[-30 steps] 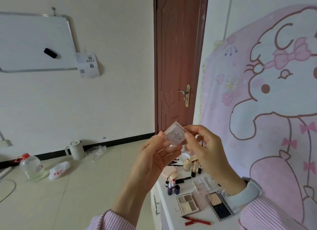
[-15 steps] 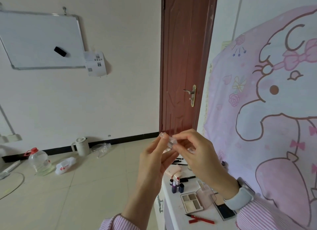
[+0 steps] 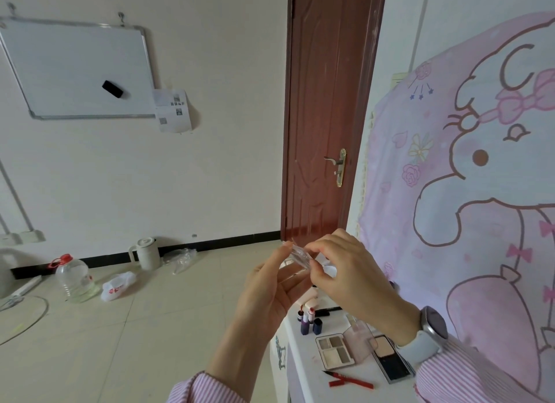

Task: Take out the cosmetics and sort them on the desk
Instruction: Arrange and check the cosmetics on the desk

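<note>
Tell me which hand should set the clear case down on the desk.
Right, probably. Both hands pinch the clear case, but the right one hangs over the desk, where the palette lies; the left is out over the floor.

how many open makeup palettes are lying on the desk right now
2. The eyeshadow palette lies near the desk's front edge; the powder compact lies just right of it, beside the right wrist. Others may be hidden behind the hands.

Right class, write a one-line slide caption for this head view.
Both hands, left and right, hold a small clear case above a desk of makeup.
</note>
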